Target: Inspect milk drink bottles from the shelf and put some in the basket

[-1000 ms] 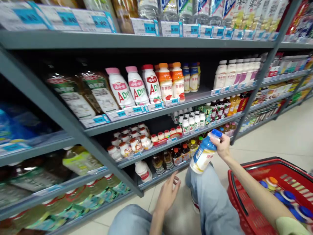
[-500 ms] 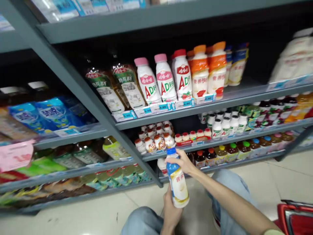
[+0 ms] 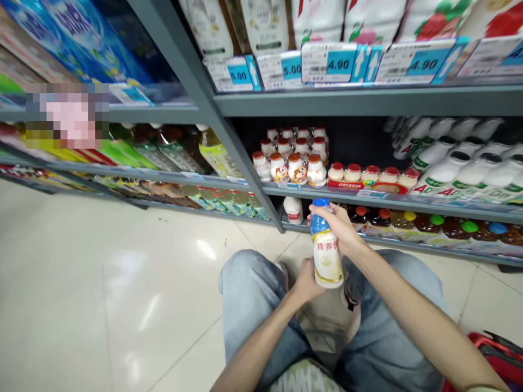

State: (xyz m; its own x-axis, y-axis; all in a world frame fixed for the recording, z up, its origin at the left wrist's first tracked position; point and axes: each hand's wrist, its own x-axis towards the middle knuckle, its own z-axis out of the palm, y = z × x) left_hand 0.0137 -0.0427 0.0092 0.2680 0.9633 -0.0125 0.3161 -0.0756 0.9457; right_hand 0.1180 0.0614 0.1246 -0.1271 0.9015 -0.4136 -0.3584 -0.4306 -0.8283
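Between my knees I hold a white milk drink bottle [image 3: 328, 258] with a blue cap and a blue neck band, its printed label facing up. My right hand [image 3: 341, 226] wraps the neck just under the cap. Lower down, my left hand [image 3: 307, 280] grips the body near the base, its fingers partly hidden behind the bottle. Just beyond the cap, a white bottle [image 3: 293, 210] stands on the bottom shelf. Small red-capped bottles [image 3: 297, 170] in shrink-wrapped packs sit on the shelf above it.
White bottles with dark caps [image 3: 449, 177] fill the shelf at right. Colourful-capped drinks [image 3: 437, 222] line the bottom shelf. A grey upright [image 3: 229, 125] divides the racks. Price tags [image 3: 339, 65] run along the upper shelf edge. A red basket [image 3: 496, 354] stands at lower right on the tiled floor.
My view has tilted down and closer to the shelves, bringing my knees and floor further into view. Both hands still grip the bottle.
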